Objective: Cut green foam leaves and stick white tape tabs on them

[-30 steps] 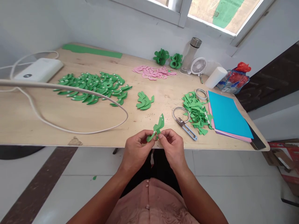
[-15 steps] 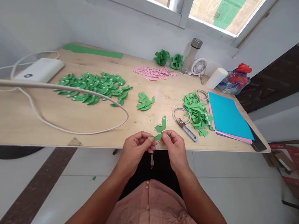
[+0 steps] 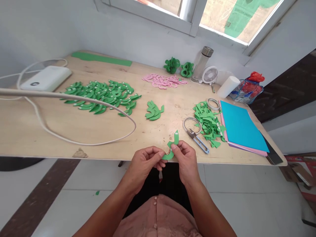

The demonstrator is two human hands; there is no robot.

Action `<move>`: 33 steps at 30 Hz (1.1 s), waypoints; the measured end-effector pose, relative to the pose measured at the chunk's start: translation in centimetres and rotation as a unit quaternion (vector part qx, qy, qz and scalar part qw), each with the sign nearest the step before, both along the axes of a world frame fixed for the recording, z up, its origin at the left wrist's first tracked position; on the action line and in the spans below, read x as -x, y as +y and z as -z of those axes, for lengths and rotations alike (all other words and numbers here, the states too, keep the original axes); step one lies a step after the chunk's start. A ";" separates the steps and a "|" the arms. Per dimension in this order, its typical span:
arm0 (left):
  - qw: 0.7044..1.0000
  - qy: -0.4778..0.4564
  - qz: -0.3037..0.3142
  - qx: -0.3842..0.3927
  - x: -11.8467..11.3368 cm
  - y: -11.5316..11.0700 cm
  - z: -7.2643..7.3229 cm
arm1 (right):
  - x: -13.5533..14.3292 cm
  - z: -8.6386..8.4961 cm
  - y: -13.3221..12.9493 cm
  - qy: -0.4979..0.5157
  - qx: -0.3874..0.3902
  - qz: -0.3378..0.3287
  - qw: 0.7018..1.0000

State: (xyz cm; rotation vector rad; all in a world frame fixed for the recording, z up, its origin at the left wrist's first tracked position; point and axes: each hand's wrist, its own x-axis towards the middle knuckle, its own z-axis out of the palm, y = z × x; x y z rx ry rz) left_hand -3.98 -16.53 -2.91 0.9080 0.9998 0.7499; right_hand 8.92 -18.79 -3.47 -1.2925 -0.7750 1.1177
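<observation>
Above the table's front edge, a curved green paper cutout (image 3: pixel 176 137) with a small whitish strip near its tip is held between both hands. My left hand (image 3: pixel 149 160) pinches its lower left end. My right hand (image 3: pixel 184 158) grips its middle, the thumb lying on top of the paper. Beyond the hands lies a small stack of plain green cutouts (image 3: pixel 154 111). Farther left spreads a large pile of green cutouts (image 3: pixel 98 93) with white strips on them. To the right are thread snips (image 3: pixel 199 142), touching a roll of tape (image 3: pixel 192 125).
Green paper scraps (image 3: pixel 209 123), another tape roll (image 3: pixel 213 104) and coloured sheets (image 3: pixel 242 125) lie to the right. Pink cutouts (image 3: pixel 164 81), green paper balls (image 3: pixel 171 65), a bottle (image 3: pixel 202 62) and a small fan (image 3: pixel 210 75) are at the back. A white cable (image 3: pixel 108 107) crosses the left side.
My right thumb has moved inward over the middle of the green cutout, covering part of it. Both hands sit slightly lower in view, and the whole scene has shifted slightly down.
</observation>
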 end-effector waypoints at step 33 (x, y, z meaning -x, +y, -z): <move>0.940 0.195 -0.207 -0.187 8.4 16.2 0.8 | -0.6 1.7 0.2 -0.084 0.003 0.081 0.993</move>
